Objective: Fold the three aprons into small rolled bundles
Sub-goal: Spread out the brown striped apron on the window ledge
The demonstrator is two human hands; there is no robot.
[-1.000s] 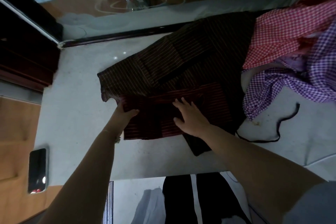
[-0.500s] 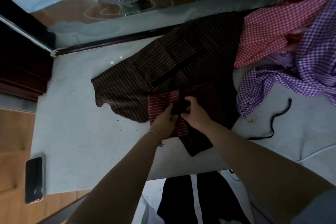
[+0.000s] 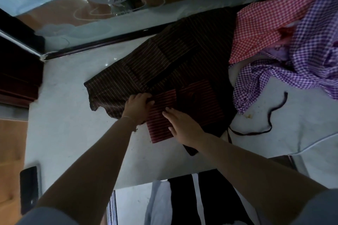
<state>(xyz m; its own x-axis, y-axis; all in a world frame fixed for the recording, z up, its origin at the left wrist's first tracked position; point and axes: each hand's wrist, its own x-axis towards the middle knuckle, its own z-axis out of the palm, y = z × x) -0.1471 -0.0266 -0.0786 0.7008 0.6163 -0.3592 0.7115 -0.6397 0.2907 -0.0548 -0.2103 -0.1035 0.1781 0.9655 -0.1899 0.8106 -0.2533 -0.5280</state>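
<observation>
A dark brown striped apron (image 3: 164, 62) lies spread on the pale table (image 3: 69, 115), its near part folded into a red striped panel (image 3: 193, 104). My left hand (image 3: 138, 107) grips the panel's left edge with curled fingers. Just to the right, my right hand (image 3: 182, 126) lies flat on the panel, fingers straight. A red checked apron (image 3: 261, 22) and a purple checked apron (image 3: 311, 55) are heaped at the far right, untidy and overlapping. A dark apron strap (image 3: 270, 117) trails loose across the table at the right.
A black phone (image 3: 29, 188) lies at the table's near left corner. A patterned glass panel with a dark frame (image 3: 102, 44) runs along the far edge. The table's near edge (image 3: 164, 179) is close to my body.
Both hands were pinching together at the panel's middle half a second ago; now the left has shifted to its left edge and the right has flattened onto the cloth.
</observation>
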